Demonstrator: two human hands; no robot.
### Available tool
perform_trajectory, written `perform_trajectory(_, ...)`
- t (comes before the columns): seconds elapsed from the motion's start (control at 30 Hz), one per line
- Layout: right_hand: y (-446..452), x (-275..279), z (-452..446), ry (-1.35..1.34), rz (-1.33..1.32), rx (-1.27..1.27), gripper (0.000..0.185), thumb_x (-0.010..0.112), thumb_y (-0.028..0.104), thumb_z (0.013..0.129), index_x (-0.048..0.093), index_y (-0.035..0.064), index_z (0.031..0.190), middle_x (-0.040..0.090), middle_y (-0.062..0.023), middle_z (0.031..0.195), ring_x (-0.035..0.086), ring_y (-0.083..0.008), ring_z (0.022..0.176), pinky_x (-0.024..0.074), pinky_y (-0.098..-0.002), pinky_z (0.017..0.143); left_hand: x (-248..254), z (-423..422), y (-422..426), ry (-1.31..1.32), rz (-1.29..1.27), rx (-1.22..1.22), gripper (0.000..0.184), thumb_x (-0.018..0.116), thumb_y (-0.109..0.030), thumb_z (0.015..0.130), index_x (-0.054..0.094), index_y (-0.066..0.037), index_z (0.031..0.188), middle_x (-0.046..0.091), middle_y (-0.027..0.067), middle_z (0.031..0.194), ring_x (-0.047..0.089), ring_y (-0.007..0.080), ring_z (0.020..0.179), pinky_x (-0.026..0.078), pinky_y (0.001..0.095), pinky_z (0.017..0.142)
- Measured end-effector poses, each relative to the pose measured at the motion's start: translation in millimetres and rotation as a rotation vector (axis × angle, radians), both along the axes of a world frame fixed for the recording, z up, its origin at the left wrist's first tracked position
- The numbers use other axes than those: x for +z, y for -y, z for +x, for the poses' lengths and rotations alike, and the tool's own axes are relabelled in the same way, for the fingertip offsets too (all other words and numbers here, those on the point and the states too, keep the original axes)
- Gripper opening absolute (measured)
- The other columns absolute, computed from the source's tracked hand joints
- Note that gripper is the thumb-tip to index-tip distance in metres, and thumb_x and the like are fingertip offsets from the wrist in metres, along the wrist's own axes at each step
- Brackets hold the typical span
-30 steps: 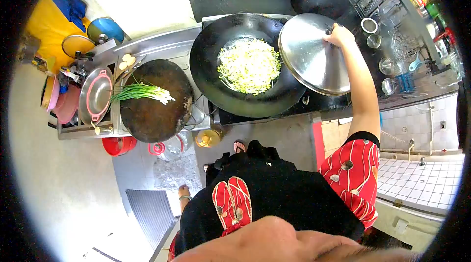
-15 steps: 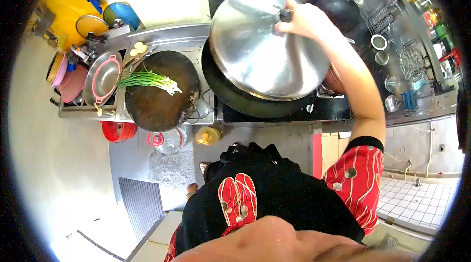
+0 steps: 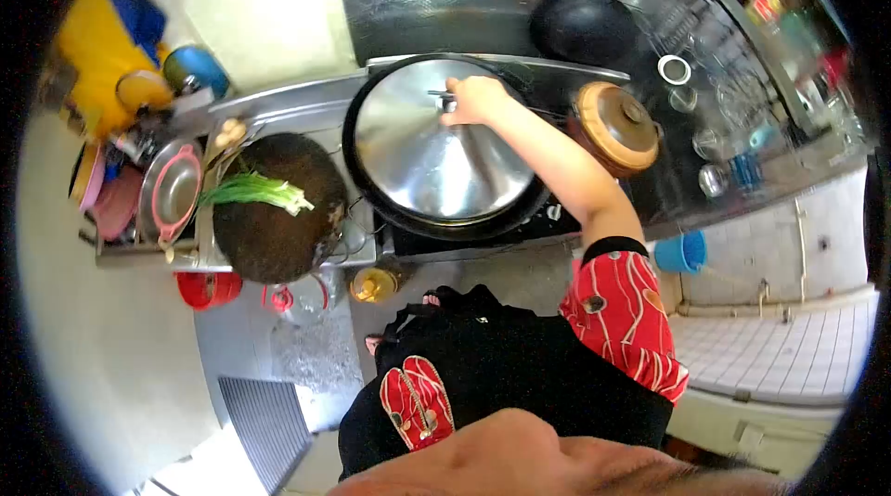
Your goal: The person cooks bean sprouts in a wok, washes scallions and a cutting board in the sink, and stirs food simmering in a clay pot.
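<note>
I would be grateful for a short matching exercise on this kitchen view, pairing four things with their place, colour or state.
Things
1. Steel lid
2. Green onions
3. Lidded pot
4. Bottle below the counter's front edge

Places, colours or states
A. Lying across the round board
B. Yellow
C. Over the wok, handle held by the right hand
D. Brown, to the right of the wok in the picture

Right pairs: 1-C, 2-A, 3-D, 4-B
</note>
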State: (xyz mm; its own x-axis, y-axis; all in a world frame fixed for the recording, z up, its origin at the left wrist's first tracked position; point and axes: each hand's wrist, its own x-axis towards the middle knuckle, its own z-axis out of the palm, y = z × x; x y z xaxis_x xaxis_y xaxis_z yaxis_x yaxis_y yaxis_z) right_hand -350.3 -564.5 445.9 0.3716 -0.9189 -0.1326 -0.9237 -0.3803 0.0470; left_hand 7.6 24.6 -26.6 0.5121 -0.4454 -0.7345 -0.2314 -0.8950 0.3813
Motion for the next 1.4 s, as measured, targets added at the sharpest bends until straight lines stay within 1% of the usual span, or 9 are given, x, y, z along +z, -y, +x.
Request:
perform_trajectory(0.13, -15, 3, -10, 0.099, -0.009, -0.020, 0.068, 0.070, 0.058, 0.061, 0.058, 0.0043, 0.102, 0.064, -0.0176, 0.080, 0.064, -0.0319, 0.081, 0.0503, -0.0402, 0.070, 16, 8, 27, 0.063, 0.001, -0.061, 0.026, 0.056, -0.017, 0.082, 0.060, -0.001, 0.102, 0.063, 0.0094, 0.076, 0.060, 0.0192, 0.070, 0.048, 0.0307, 0.064)
perform_trajectory(0.27, -62, 0, -44, 0.354, -0.445, 0.011, 0.024, 0.061, 0.026, 0.080, 0.057, 0.0029, 0.084, 0.060, -0.0145, 0.070, 0.061, -0.0326, 0.069, 0.0495, -0.0404, 0.061, 25, 28, 52, 0.137, -0.050, -0.084, 0.026, 0.056, -0.017, 0.083, 0.059, -0.001, 0.103, 0.063, 0.0093, 0.078, 0.060, 0.0185, 0.071, 0.048, 0.0301, 0.065)
perform_trajectory(0.37, -123, 27, -81, 0.460, -0.405, -0.041, 0.027, 0.057, 0.030, 0.083, 0.058, 0.0031, 0.081, 0.060, -0.0161, 0.064, 0.061, -0.0340, 0.063, 0.0491, -0.0426, 0.057, 42, 41, 79, 0.198, -0.133, -0.092, 0.027, 0.056, -0.018, 0.084, 0.058, -0.001, 0.104, 0.063, 0.0093, 0.079, 0.060, 0.0180, 0.072, 0.048, 0.0296, 0.066)
perform_trajectory(0.5, -203, 8, -143, 0.698, -0.301, -0.423, 0.033, 0.053, 0.033, 0.089, 0.057, 0.0016, 0.081, 0.064, -0.0128, 0.069, 0.064, -0.0275, 0.066, 0.0472, -0.0349, 0.058, 72, 58, 133, 0.157, -0.339, -0.153, 0.028, 0.056, -0.018, 0.085, 0.058, 0.000, 0.106, 0.063, 0.0092, 0.082, 0.059, 0.0173, 0.073, 0.048, 0.0290, 0.067)
perform_trajectory(0.6, -268, -19, -175, 0.838, -0.478, -0.823, 0.039, 0.048, 0.037, 0.090, 0.060, 0.0011, 0.082, 0.062, -0.0193, 0.074, 0.060, -0.0361, 0.069, 0.0451, -0.0422, 0.061, 113, 60, 183, -0.093, -0.499, -0.356, 0.026, 0.057, -0.017, 0.085, 0.058, 0.000, 0.105, 0.063, 0.0097, 0.088, 0.059, 0.0165, 0.076, 0.048, 0.0292, 0.069)
perform_trajectory(0.73, -346, -61, -221, 0.780, -0.537, -1.104, 0.041, 0.047, 0.037, 0.091, 0.059, -0.0004, 0.079, 0.061, -0.0214, 0.074, 0.059, -0.0390, 0.071, 0.0446, -0.0430, 0.061, 222, -34, 252, -0.145, -0.616, -0.759, 0.025, 0.057, -0.016, 0.086, 0.057, 0.000, 0.104, 0.063, 0.0092, 0.089, 0.059, 0.0146, 0.077, 0.048, 0.0278, 0.069)
perform_trajectory(0.8, -363, -76, -235, 0.657, -0.538, -1.163, 0.038, 0.048, 0.035, 0.091, 0.059, -0.0001, 0.082, 0.061, -0.0215, 0.074, 0.058, -0.0400, 0.070, 0.0447, -0.0433, 0.061, 220, -56, 276, -0.252, -0.625, -0.951, 0.025, 0.059, -0.016, 0.085, 0.058, -0.001, 0.105, 0.064, 0.0083, 0.090, 0.059, 0.0141, 0.078, 0.048, 0.0272, 0.069)
perform_trajectory(1.23, -407, -150, -379, 0.728, -0.340, -1.178, 0.028, 0.057, 0.028, 0.085, 0.058, 0.0015, 0.091, 0.061, -0.0227, 0.081, 0.059, -0.0404, 0.077, 0.0461, -0.0458, 0.065, 374, -421, 363, -0.273, -1.016, -1.183, 0.008, 0.061, -0.008, 0.082, 0.062, -0.002, 0.086, 0.061, 0.0106, 0.077, 0.059, 0.0198, 0.064, 0.046, 0.0308, 0.058)
perform_trajectory(1.4, -492, -195, -477, 0.663, -0.231, -1.355, 0.032, 0.056, 0.032, 0.085, 0.060, 0.0010, 0.090, 0.060, -0.0261, 0.082, 0.058, -0.0428, 0.081, 0.0452, -0.0483, 0.068, 467, -581, 483, 0.117, -1.377, -1.360, 0.013, 0.063, -0.012, 0.079, 0.058, 0.000, 0.075, 0.056, 0.0131, 0.067, 0.056, 0.0265, 0.060, 0.046, 0.0346, 0.058)
